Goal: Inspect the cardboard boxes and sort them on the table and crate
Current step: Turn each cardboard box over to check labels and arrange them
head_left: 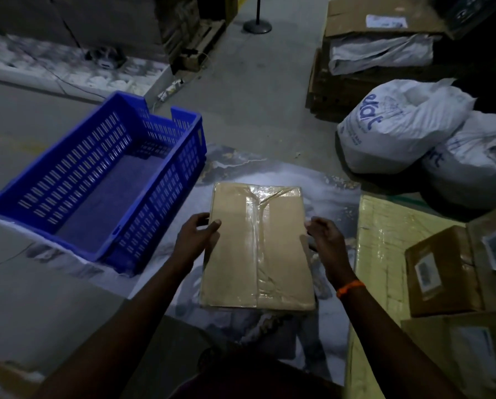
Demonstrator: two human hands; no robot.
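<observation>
**check the box all round, then pick a side**

the box (258,246) is flat, brown and taped down the middle, held over the marbled table (321,182) right in front of the person. can't tell if its underside rests on the table or hangs just above it. left hand (196,237) grips the left edge, thumb on top and fingers (199,219) curled round the side. right hand (326,240) clasps the right edge the same way, fingers bent over it.

judged step: inspection, w/ sorting not yet done. the blue crate (166,197) sits just left of the box and nothing shows inside it.

how to do it well:
- keep both grips at mid-edge so the box stays level when tilted or flipped.
- the tape (262,197) is wrinkled near the far end; look there first for lifting or a split seam.
- light is poor, so bring the box closer to the bright patch on the table before judging.
- check corners and the underside, which is hidden now.
- if it goes to the crate, swing left and low, clearing the near wall. if it stays, set it apart from the yellow pack (382,249) and small boxes (439,272) at right.
</observation>
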